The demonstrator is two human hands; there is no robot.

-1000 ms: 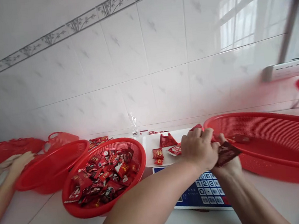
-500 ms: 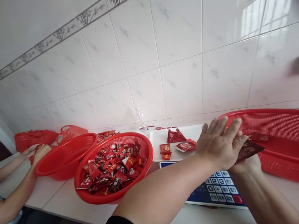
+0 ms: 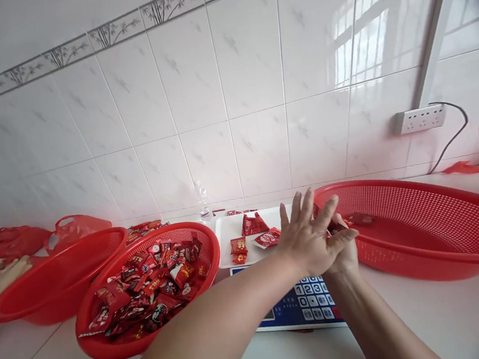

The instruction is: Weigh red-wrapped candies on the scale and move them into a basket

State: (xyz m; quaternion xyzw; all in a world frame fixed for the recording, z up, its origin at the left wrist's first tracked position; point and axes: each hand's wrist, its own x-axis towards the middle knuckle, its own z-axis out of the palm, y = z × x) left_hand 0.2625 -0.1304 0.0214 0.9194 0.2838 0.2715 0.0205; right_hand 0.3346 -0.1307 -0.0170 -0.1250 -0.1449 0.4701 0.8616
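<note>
My left hand (image 3: 309, 235) is over the scale, palm down, its fingers spread apart. Its thumb lies close to a small dark red packet (image 3: 337, 224), which my right hand (image 3: 344, 258) holds from below. Much of the packet and my right fingers are hidden behind the left hand. Beneath both hands is an electronic scale (image 3: 289, 313) with a blue keypad. Several red snack packets (image 3: 238, 246) rest on its white tray (image 3: 223, 227), beside a folded red bag (image 3: 253, 224).
Left of the scale stands a red basket (image 3: 84, 335) full of wrapped snacks, with another red basket (image 3: 25, 310) beyond it. A large red basket (image 3: 405, 267) is on the right. A bottle (image 3: 202, 200) stands by the wall under a power strip (image 3: 423, 119). A co-worker's hand (image 3: 11, 277) shows far left.
The view has turned right, bringing the power strip into full sight. My hands remain together over the scale; less of the dark red packet shows now.
</note>
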